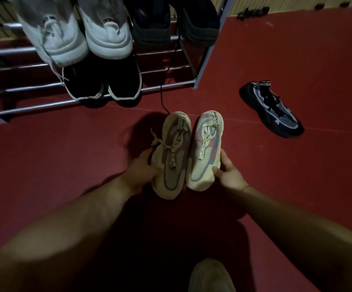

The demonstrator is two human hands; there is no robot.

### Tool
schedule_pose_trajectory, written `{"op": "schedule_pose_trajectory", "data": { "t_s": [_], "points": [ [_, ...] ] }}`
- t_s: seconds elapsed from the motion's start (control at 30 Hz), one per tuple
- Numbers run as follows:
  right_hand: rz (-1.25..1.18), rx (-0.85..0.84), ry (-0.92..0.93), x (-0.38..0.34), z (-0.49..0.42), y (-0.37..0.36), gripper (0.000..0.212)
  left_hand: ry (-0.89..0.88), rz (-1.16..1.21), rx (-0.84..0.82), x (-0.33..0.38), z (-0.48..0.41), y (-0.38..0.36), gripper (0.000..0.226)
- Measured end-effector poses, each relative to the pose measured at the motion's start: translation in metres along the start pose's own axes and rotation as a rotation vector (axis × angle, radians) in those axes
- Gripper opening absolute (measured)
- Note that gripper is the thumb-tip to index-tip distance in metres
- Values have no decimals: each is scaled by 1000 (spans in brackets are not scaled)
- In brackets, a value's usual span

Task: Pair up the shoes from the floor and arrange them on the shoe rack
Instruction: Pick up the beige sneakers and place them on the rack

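Note:
Two cream mesh sneakers sit side by side in the middle of the head view, heels toward the rack. My left hand (144,167) grips the left cream sneaker (172,157) at its side. My right hand (228,173) holds the right cream sneaker (205,152) near its toe. A single black sneaker with white pattern (271,108) lies on the red floor to the right. The metal shoe rack (44,89) stands at the upper left, with a white pair (82,32) and a dark pair (171,20) on an upper shelf and a black pair (103,83) on the lowest shelf.
A black lace (164,89) hangs from the dark shoes down to the floor just behind the cream sneakers. The rack's right post (210,47) stands between the shelves and the open red floor. A pale shoe toe (211,275) shows at the bottom edge.

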State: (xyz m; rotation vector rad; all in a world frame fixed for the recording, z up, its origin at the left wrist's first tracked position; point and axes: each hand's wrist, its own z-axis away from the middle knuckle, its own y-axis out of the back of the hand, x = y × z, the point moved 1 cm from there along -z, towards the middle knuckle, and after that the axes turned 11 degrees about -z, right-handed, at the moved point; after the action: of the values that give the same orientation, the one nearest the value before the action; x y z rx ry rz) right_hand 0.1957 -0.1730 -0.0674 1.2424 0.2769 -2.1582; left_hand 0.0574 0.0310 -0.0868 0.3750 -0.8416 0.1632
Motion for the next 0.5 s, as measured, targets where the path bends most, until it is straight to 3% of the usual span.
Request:
{"op": "schedule_pose_trajectory", "data": {
  "t_s": [0.17, 0.33, 0.4, 0.5],
  "points": [
    [58, -42, -11, -9, -1, 8, 64, -185, -103, -144, 5, 9, 1, 108],
    [-222, 74, -65, -1, 17, 1, 89, -282, -99, -318, 6, 12, -2, 109],
    [-310, 78, -97, 2, 19, 4, 95, -257, -43, -351, 3, 12, -1, 107],
    [-283, -85, -83, 1, 25, 1, 100, -163, 53, -375, 2, 16, 3, 109]
  ]
}}
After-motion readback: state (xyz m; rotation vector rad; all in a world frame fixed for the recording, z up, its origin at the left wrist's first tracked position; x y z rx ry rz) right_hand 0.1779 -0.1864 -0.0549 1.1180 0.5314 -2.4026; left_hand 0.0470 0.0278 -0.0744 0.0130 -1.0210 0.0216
